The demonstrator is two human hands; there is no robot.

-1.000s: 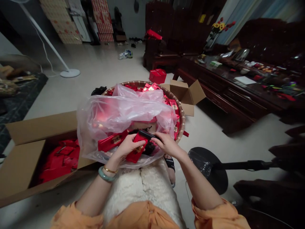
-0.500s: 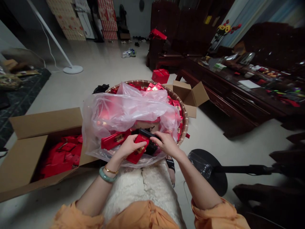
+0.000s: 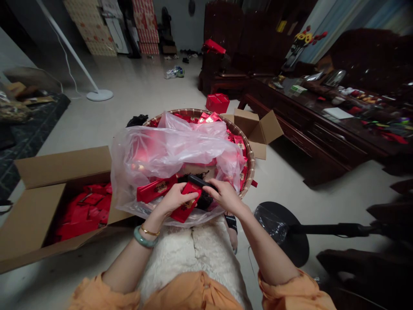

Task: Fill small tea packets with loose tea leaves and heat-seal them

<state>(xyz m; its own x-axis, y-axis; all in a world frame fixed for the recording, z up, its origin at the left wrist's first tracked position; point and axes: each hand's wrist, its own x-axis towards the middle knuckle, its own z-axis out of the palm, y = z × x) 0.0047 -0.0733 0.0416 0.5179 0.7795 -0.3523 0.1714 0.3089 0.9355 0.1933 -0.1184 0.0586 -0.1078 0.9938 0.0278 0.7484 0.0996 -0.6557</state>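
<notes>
My left hand point(image 3: 176, 199) is closed round a small red packet point(image 3: 184, 207), held tilted above a pile of dark loose leaves point(image 3: 204, 200). My right hand point(image 3: 226, 196) grips a black scoop point(image 3: 197, 181) whose end rests at the packet's open top. Both hands work inside a clear plastic bag point(image 3: 167, 150) that lines a round woven basket point(image 3: 249, 159). A second red packet point(image 3: 156, 188) lies just left of my left hand. More red packets point(image 3: 237, 142) fill the basket's far side.
An open cardboard box point(image 3: 38, 206) with red packets stands on the floor at my left. A smaller open box point(image 3: 258, 129) sits behind the basket. A black fan base point(image 3: 290, 232) lies at my right. A dark wooden table point(image 3: 322, 125) runs along the right.
The view has shifted slightly. Both hands stay at the packet's mouth with the scoop; nothing was picked up or let go.
</notes>
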